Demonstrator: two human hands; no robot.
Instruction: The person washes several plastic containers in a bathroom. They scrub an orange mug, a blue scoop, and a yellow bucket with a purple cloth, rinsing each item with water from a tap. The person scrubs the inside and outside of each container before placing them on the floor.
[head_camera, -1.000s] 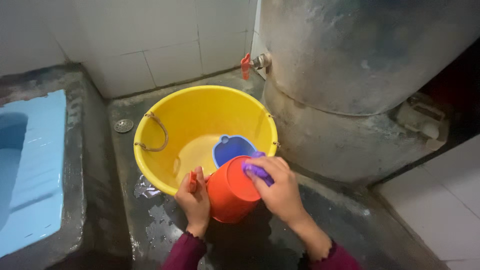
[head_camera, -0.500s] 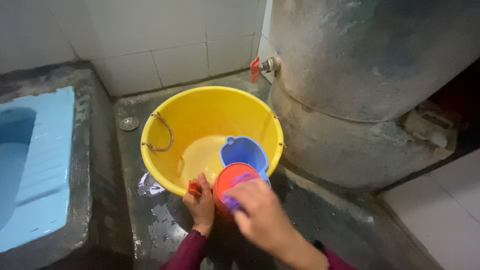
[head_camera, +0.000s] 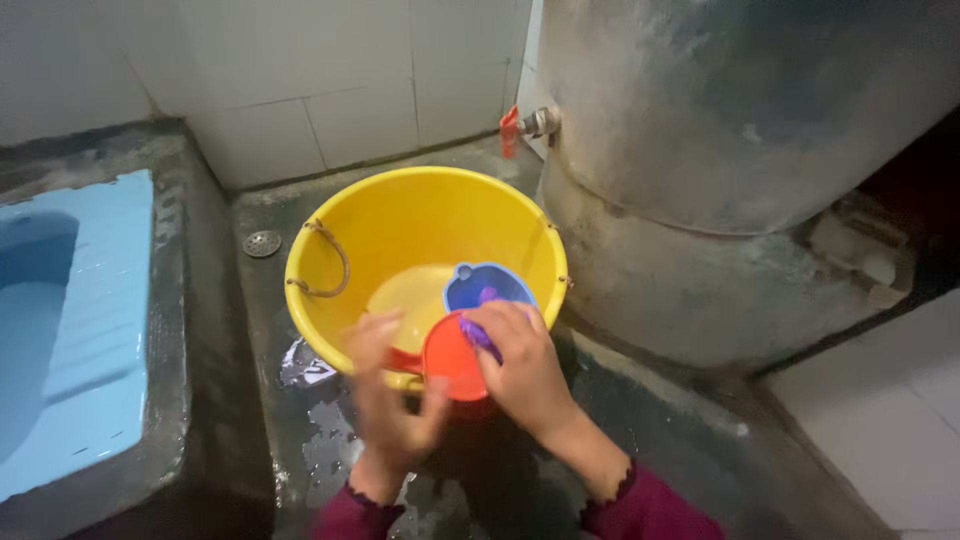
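My left hand (head_camera: 385, 395) gripped the orange mug (head_camera: 452, 358) by its handle over the yellow basin's (head_camera: 330, 210) near rim, base facing me; right hand (head_camera: 520, 365) pinched a purple scrubber (head_camera: 478, 335) against it.

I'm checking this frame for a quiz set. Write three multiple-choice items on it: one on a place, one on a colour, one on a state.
1. Where is the blue cup?
A. Inside the yellow basin
B. On the tiled wall
C. Beside the floor drain

2. What colour is the cup in the hands?
A. Green
B. Orange
C. White

3. What is the right hand doing?
A. Resting flat on the floor
B. Turning the red tap
C. Pressing a purple scrubber to the orange cup

Answers: 1 A, the blue cup lies within the basin's rim. 2 B, the cup between the hands is orange. 3 C, the purple scrubber sits under the right fingers against the cup, while the blurred left hand grips the cup's handle side.
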